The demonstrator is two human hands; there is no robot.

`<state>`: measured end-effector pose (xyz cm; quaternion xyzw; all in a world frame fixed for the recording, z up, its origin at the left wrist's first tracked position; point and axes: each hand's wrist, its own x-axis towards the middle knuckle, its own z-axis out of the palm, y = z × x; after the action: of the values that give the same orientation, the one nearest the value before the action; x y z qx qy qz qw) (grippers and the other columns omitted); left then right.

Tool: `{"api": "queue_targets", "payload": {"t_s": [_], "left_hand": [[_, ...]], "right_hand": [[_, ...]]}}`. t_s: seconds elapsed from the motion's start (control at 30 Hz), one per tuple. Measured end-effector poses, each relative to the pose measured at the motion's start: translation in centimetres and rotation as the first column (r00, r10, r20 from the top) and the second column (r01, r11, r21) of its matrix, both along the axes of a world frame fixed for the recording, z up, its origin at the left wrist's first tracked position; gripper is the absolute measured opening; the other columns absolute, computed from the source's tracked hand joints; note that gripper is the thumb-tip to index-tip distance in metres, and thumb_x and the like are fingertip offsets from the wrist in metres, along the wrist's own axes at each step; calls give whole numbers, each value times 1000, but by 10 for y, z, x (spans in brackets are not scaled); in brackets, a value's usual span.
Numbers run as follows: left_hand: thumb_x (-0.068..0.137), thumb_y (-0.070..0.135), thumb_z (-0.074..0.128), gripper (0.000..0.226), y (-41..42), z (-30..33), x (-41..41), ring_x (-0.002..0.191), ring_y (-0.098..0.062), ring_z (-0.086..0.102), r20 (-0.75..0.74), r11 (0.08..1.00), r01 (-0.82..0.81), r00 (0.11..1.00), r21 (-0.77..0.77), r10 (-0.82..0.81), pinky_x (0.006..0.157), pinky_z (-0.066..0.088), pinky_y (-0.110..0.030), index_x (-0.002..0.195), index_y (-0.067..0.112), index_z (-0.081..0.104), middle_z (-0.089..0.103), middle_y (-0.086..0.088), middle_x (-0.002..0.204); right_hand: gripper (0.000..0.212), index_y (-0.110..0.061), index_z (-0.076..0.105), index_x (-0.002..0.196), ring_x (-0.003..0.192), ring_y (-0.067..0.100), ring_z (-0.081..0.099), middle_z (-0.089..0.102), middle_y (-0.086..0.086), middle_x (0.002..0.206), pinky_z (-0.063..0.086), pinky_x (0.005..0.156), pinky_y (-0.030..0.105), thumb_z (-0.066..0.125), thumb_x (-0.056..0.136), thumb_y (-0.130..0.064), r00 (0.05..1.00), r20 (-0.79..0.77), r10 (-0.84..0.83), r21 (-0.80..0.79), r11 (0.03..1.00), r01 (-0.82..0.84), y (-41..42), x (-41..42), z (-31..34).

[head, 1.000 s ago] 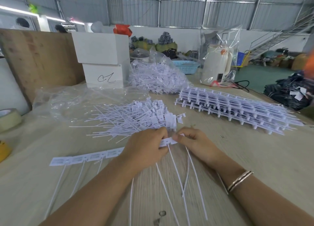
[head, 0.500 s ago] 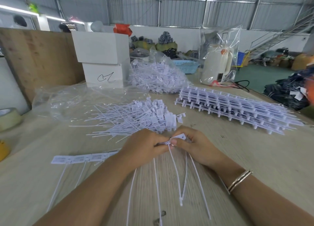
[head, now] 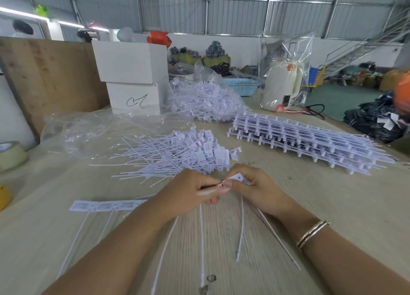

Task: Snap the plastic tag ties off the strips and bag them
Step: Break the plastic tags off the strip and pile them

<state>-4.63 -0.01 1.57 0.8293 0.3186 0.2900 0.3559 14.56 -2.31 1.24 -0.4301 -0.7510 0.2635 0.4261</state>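
Observation:
My left hand (head: pixel 188 192) grips the right end of a white strip of joined tag ties (head: pixel 106 205) that lies across the table, its thin tails pointing toward me. My right hand (head: pixel 255 186) pinches a single white tag tie (head: pixel 237 177) by its flat head, right against the strip's end. Just beyond my hands lies a loose pile of separated tag ties (head: pixel 177 154). A stack of whole strips (head: pixel 299 139) sits at the right. An empty clear plastic bag (head: pixel 88 130) lies flat at the left, and a filled bag of ties (head: pixel 204 99) stands behind.
Two stacked white boxes (head: pixel 131 77) stand at the back left beside a wooden board (head: pixel 44 77). A bagged white kettle (head: pixel 284 83) and a blue basket (head: pixel 241 86) are at the back. A tape roll (head: pixel 10 154) sits at the left edge of the wooden table (head: pixel 332 206).
The strip has slid right under my left hand, leaving less of it showing. My right hand has tilted the end tie's head upward at the strip's end.

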Motion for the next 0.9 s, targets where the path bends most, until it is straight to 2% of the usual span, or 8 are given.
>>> {"api": "queue_targets", "payload": {"t_s": [0.1,0.17,0.33,0.5,0.63,0.7,0.83,0.9], "left_hand": [[85,41,58,24,-2,3,1,66,-5,67,56,1000,-17,998,-17,18,62,45,-9,75,26,74,71,7,69],[81,47,56,23,-4,5,2,68,-4,68,63,999,-13,998,-39,16,62,45,-10,72,33,71,72,8,70],[83,43,55,23,-5,8,2,72,-6,69,84,997,13,996,-77,-6,65,47,-10,75,30,72,73,8,75],[82,42,53,25,-7,14,2,74,-8,70,112,991,56,993,-120,-42,68,49,-13,75,28,72,73,10,74],[91,37,50,28,-9,11,3,70,-4,65,25,995,75,997,-71,-73,66,46,-14,74,23,67,69,11,68],[96,33,47,29,-9,5,4,70,-10,63,-76,994,107,992,20,-105,68,48,-23,72,22,58,67,6,71],[98,39,41,26,-7,1,6,74,-6,61,-115,983,151,984,101,-139,71,46,-19,81,28,57,65,8,77],[98,37,39,21,-7,2,6,75,0,61,-78,986,156,985,56,-152,72,45,-15,87,32,57,64,11,77]], "right_hand": [[12,-14,65,77,72,2,56,60,-9,74,41,73,14,62,87,-7,990,-137,34,-39,998,-40,0,-1,0],[12,-15,66,76,70,3,57,62,-10,71,42,71,15,62,86,-9,980,-189,53,-62,996,-66,0,0,-1],[13,-17,68,72,69,4,57,63,-10,70,43,68,14,62,79,-26,957,-280,77,-92,990,-107,-1,0,1],[13,-12,66,71,68,5,58,63,-8,68,44,67,14,62,82,-18,930,-353,104,-119,981,-155,-1,-1,2],[16,-13,63,69,65,2,56,61,-11,66,42,67,12,58,84,-15,948,-289,132,-151,972,-181,-4,-1,5],[19,-11,58,68,63,4,51,55,-9,64,39,66,15,62,86,-16,963,-227,148,-187,963,-192,-6,1,7],[24,-7,57,68,70,24,52,57,25,72,39,72,33,61,88,-20,977,-160,142,-234,956,-177,-7,4,6],[21,-7,59,70,75,25,57,60,27,77,43,76,33,58,88,-17,975,-169,147,-241,953,-186,-7,4,7]]}}
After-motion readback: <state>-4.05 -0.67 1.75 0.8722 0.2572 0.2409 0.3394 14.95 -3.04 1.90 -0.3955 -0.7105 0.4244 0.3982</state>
